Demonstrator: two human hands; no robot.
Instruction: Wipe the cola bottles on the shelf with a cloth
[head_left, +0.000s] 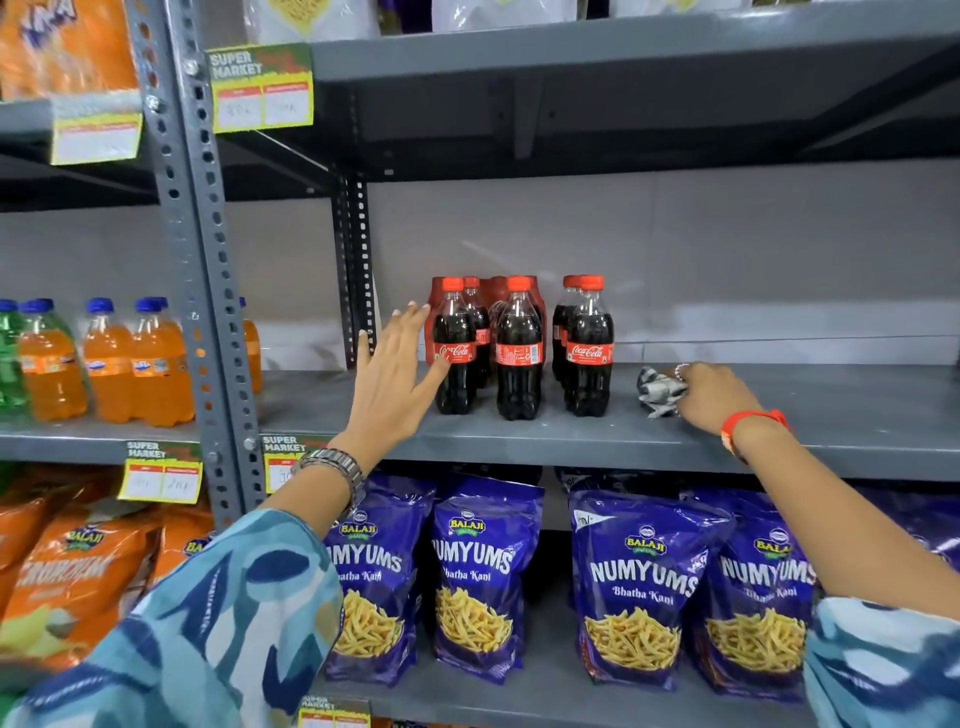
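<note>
Several small cola bottles with red caps and red labels stand on the grey shelf (545, 441): a front left bottle (453, 358), a middle one (518, 353) and a right one (589, 353), with more behind them. My left hand (392, 374) is spread flat with fingers apart, just left of the front left bottle, its thumb close to or touching the label. My right hand (714, 397) rests on the shelf to the right of the bottles, closed on a crumpled grey-and-white cloth (658, 389).
A perforated grey upright (202, 291) divides the shelving. Orange soda bottles (111, 364) stand on the left bay. Purple snack bags (483, 571) fill the shelf below, orange bags (78, 571) at lower left. The shelf above (623, 57) overhangs the bottles. Price tags (260, 88) hang on the edges.
</note>
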